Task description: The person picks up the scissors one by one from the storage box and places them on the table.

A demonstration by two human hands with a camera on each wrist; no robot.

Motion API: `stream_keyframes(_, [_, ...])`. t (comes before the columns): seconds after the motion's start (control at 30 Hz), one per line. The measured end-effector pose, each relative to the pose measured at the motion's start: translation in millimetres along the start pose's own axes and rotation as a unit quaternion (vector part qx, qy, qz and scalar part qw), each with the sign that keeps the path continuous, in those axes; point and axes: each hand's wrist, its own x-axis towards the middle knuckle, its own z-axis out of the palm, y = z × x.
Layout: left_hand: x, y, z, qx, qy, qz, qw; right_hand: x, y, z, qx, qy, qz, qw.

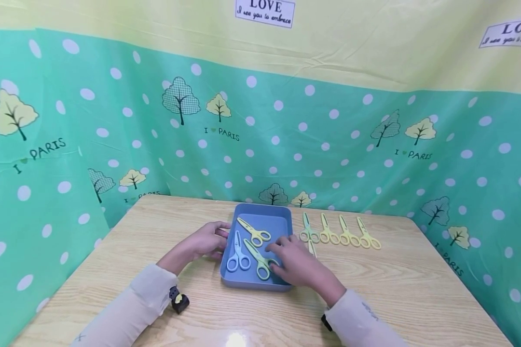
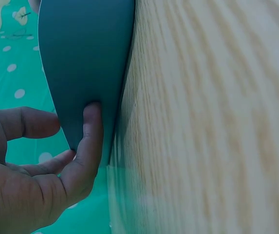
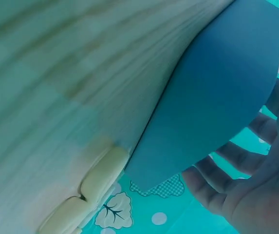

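A blue-grey tray holds yellow scissors, light blue scissors and green-yellow scissors. At its left side my left hand touches the outer wall; in the left wrist view one fingertip presses that wall while other fingers meet the rim. Over the right rim reaches my right hand, fingers spread down inside, thumb beside a handle ring of the green-yellow scissors. The right wrist view shows the outer wall, with those fingertips hidden behind the rim.
Right of the tray, green scissors and yellow scissors form a row with others alike. Another pair of scissors lies partly hidden by my right hand. A patterned curtain hangs behind the wooden table.
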Motion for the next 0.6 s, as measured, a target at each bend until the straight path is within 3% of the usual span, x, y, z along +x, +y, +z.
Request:
stream_keyframes(0.23, [0.3, 0.1, -0.2, -0.001, 0.001, -0.003, 1.0, 3.4, -0.8, 1.7, 0.002, -0.017, -0.026, 0.9995])
stream_keyframes(0.6, [1.8, 0.1, -1.3, 0.004, 0.003, -0.006, 1.0, 13.8, -6.8, 3.9, -0.032, -0.092, -0.033, 0.9947])
